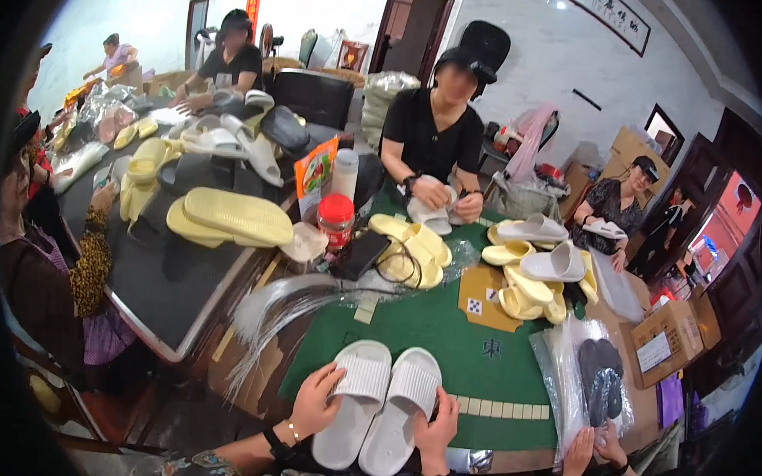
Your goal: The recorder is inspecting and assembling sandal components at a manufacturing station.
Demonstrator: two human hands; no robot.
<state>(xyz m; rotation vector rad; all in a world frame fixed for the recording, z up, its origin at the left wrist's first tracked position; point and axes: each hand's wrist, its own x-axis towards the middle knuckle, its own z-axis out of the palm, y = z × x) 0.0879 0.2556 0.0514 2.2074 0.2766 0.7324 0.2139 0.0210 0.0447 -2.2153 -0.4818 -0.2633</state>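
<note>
1. The green-covered worktop (424, 319) spreads under and beyond both hands.
2. A spray of clear plastic strips (269, 305) lies ahead of the left hand and somewhat to its left.
3. Yellow and pale grey slide sandals (526, 289) sit piled beyond the right hand, off to its right.
4. Clear plastic bags (558, 383) lie to the right of the right hand, dark slide sandals (600, 371) on them; another person's hands (579, 455) are at the near end.
5. The pair of white slide sandals (375, 410) lies side by side between the two hands, toes away, ribbed straps up.
6. The left hand (317, 399) holds the left sandal by its outer side, fingertips at the strap.
7. The right hand (438, 423) holds the right sandal's outer side.
8. A red-lidded jar (335, 220) stands well beyond the left hand.
</note>
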